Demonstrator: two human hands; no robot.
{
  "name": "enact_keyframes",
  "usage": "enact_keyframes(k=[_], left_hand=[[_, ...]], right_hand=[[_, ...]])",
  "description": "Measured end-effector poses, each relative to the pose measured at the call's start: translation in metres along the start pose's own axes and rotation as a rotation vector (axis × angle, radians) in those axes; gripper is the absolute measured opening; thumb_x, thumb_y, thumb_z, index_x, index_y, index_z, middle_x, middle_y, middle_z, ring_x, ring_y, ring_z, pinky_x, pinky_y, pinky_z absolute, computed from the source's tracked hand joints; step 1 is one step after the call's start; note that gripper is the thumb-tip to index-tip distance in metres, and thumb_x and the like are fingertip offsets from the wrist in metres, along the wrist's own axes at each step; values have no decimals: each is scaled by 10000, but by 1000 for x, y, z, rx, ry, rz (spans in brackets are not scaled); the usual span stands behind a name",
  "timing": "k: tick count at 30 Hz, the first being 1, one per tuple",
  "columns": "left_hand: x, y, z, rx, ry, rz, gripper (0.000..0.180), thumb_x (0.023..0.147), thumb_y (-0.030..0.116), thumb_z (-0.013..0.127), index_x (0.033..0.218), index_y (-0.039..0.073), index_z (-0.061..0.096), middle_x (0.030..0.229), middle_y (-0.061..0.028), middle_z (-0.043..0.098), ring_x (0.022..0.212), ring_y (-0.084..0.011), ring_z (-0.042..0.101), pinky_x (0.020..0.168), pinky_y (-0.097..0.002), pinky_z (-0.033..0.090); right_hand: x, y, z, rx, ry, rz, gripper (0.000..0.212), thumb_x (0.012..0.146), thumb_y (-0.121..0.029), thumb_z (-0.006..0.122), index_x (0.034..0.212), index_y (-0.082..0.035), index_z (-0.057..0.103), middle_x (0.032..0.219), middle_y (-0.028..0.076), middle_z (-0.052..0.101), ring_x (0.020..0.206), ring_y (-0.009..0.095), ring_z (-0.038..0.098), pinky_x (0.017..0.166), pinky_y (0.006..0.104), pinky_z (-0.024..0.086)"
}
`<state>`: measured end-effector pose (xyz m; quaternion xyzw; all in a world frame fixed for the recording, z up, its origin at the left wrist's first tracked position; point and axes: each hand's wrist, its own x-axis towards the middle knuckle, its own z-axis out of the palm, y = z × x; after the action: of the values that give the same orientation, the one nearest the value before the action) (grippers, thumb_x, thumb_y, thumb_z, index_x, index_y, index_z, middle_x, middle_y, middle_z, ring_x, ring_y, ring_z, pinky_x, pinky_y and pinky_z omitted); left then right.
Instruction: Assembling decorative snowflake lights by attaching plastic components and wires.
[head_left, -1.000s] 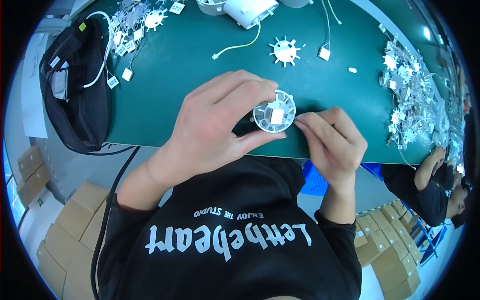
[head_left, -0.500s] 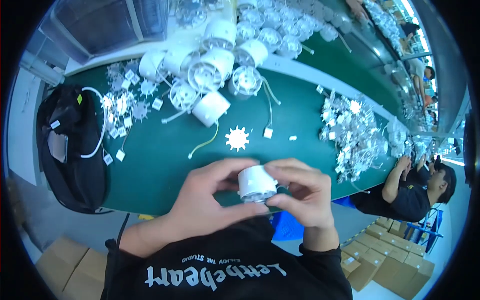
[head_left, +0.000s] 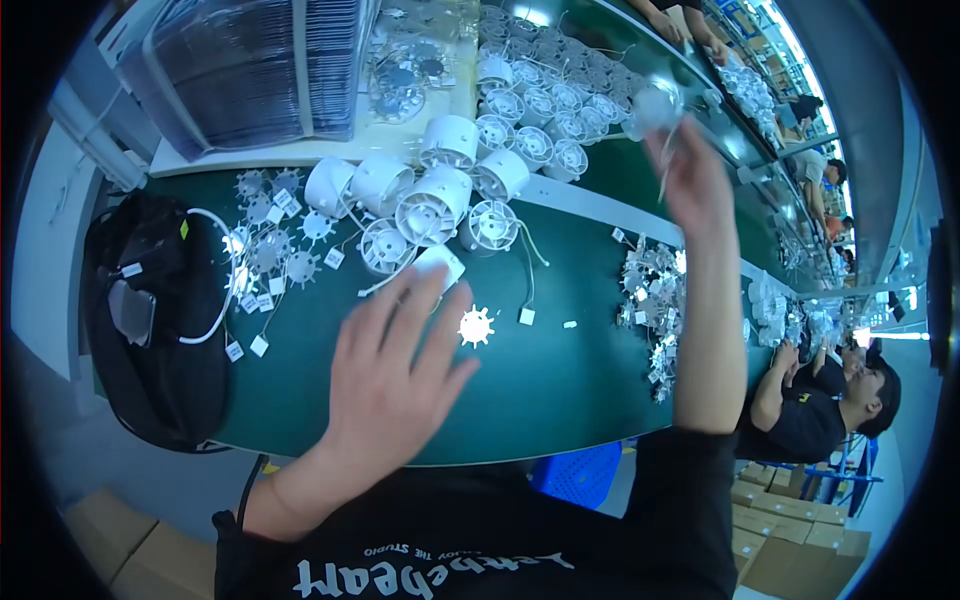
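My left hand (head_left: 395, 365) is over the green table, fingers spread and holding nothing firmly. Its fingertips reach a white cylindrical housing (head_left: 440, 262) lying on its side; whether they touch it cannot be told. My right hand (head_left: 692, 175) is stretched far forward to the right, smeared by motion. At its fingertips is a blurred whitish cylindrical housing (head_left: 656, 106) with a thin wire hanging down. Just right of my left hand lies a white gear-shaped disc (head_left: 476, 326). Several more white housings (head_left: 432, 205) with wires stand beyond my left hand.
Wired gear-shaped discs (head_left: 268, 255) lie at left, and another heap of small parts (head_left: 650, 300) at right. Rows of housings (head_left: 545, 110) stand at the back. A black bag (head_left: 160, 320) and a strapped stack of trays (head_left: 250, 75) are at left. A co-worker (head_left: 815, 410) sits at right.
My hands have parted from the housing they both held. The right has carried a housing far forward and right; the left has opened and moved forward toward the housing on its side.
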<state>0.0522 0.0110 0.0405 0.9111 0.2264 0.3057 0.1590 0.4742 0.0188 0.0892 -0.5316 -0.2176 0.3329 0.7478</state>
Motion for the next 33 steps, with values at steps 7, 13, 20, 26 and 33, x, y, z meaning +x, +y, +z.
enact_keyframes(k=[7, 13, 20, 26, 33], left_hand=[[1, -16, 11, 97, 3, -124, 634, 769, 124, 877, 1358, 47, 657, 1481, -115, 625, 1270, -339, 611, 988, -441, 498], [3, -28, 19, 56, 49, -90, 517, 774, 75, 840, 1268, 69, 687, 1386, -92, 649, 1168, -281, 632, 912, -430, 528], [-3, -27, 25, -202, 221, -59, 497, 775, -31, 826, 1252, 53, 717, 1208, -79, 681, 1010, -275, 686, 835, -395, 556], [-15, 13, 12, -803, 152, -456, 467, 899, -23, 794, 1352, 25, 689, 1284, -124, 599, 1027, -216, 696, 790, -300, 634], [-39, 29, 10, -841, -99, -580, 453, 925, -2, 782, 1365, 16, 678, 1330, -140, 559, 1065, -208, 696, 833, -290, 644]], right_hand=[[-11, -3, 63, -339, -163, -219, 474, 1132, -231, 574, 1502, 60, 513, 1434, 210, 649, 1329, 351, 652, 1096, 434, 560], [-163, 33, 97, -1199, -737, -731, 366, 882, -8, 806, 1246, 1, 760, 1332, 194, 716, 1211, 303, 715, 1007, 384, 558], [-237, 66, 79, -1069, -618, -549, 436, 839, -9, 838, 1264, 8, 744, 1300, 183, 720, 1140, 295, 733, 957, 391, 577], [-289, 77, 76, -599, -446, -96, 360, 883, -13, 849, 1204, 36, 694, 1164, 137, 734, 1023, 213, 742, 865, 348, 602], [-305, 77, 53, -739, -442, -27, 268, 909, 63, 809, 1124, 53, 650, 1033, 113, 743, 918, 158, 748, 838, 287, 607]])
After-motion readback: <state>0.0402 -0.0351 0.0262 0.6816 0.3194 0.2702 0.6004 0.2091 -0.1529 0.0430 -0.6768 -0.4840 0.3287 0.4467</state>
